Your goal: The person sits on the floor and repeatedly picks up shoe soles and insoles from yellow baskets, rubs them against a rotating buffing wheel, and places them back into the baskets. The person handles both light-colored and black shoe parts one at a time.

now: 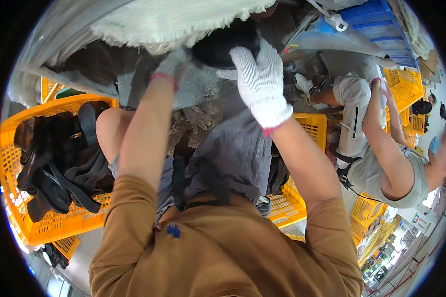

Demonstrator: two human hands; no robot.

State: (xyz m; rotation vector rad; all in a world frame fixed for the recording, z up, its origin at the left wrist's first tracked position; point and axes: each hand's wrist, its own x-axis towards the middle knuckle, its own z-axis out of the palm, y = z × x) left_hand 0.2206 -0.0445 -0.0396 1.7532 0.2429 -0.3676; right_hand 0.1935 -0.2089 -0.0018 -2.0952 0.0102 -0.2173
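Both my hands wear white knit gloves and are raised ahead of me. My right hand [260, 81] is clasped over a black rounded part [218, 47], pressing it up against a white fluffy wheel or pad [168, 20]. My left hand [172, 63] grips the same black part from the left side; its fingers are partly hidden and blurred. My knees and grey shorts [233, 153] sit below.
A yellow crate [15, 148] at my left holds several black strap-like parts [59, 158]. Another yellow crate [314, 126] sits at my right. A spare glove [197, 118] lies on the floor. A seated person [376, 148] works at the right near more yellow crates [406, 84] and a blue crate [376, 22].
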